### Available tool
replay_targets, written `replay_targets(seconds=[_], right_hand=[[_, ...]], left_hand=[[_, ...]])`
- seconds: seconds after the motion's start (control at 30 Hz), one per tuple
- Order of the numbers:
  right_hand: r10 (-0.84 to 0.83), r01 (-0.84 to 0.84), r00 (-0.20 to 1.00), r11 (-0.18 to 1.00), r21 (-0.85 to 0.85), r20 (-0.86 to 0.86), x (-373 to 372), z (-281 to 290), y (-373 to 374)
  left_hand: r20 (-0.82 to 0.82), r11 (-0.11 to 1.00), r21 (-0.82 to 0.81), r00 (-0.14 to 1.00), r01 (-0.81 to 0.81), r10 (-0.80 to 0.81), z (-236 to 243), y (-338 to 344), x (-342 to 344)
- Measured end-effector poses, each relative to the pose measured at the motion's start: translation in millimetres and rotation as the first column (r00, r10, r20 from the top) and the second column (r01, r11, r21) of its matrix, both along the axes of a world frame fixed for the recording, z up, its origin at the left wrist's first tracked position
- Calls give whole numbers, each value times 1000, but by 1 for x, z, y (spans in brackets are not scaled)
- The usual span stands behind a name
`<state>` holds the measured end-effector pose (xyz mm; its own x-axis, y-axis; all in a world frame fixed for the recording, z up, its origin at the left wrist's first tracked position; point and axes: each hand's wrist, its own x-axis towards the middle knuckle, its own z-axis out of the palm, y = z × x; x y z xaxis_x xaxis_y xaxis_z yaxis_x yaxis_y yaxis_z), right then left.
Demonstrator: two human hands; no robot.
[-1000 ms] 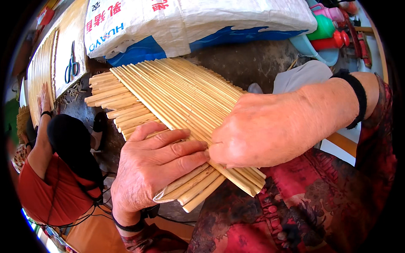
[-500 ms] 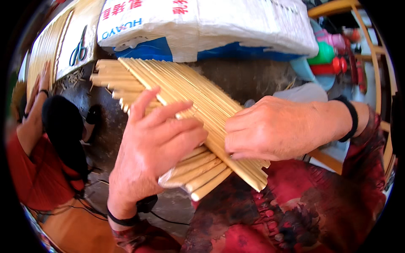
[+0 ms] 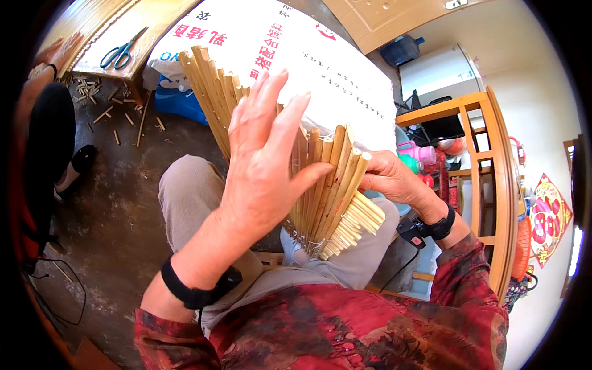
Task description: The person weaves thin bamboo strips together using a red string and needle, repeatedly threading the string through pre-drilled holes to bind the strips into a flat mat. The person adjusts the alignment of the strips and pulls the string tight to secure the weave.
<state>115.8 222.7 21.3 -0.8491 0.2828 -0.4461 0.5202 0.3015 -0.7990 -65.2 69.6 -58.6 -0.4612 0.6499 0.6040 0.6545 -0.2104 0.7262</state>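
Observation:
A mat of pale wooden sticks (image 3: 327,185) stands tilted above my knees, its rods fanned out, with thin binding along its lower edge and a second layer of shorter ends at the lower right. My left hand (image 3: 256,172) is raised over its near side, fingers stretched out with thumb apart; whether it touches the rods I cannot tell. My right hand (image 3: 391,182) grips the mat's right side, its fingertips partly hidden behind the rods.
A white sack-covered pile (image 3: 333,68) lies beyond, beside a board (image 3: 105,34) bearing scissors (image 3: 123,49). Cut stubs (image 3: 105,111) litter the floor. A co-worker's dark-clad leg (image 3: 49,154) is at left; a wooden frame (image 3: 487,185) and plastic containers (image 3: 416,154) are at right.
The mat has turned from lying slanted across my lap to standing more upright. My left hand has lifted and spread its fingers; my right hand has moved behind the rods. The view has shifted.

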Motion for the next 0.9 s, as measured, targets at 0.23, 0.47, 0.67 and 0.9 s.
replay_targets(seconds=[0.23, 0.47, 0.67, 0.9], right_hand=[[-12, 12, 1000, 1000, -28, 6, 0, -2, -2], [0, 0, 1000, 999, 51, 6, -1, -5, -8], [65, -65, 998, 994, 85, -5, -3, -4, -6], [-45, 42, 999, 996, 80, 31, 2, -6, -5]], left_hand=[[418, 939, -181, 887, 293, -197, -48, -53, 46], [609, 912, -42, 735, 407, -300, -49, -37, 61], [726, 884, -117, 646, 452, -235, -45, -27, 56], [788, 885, -130, 588, 448, -182, -41, -18, 55]])
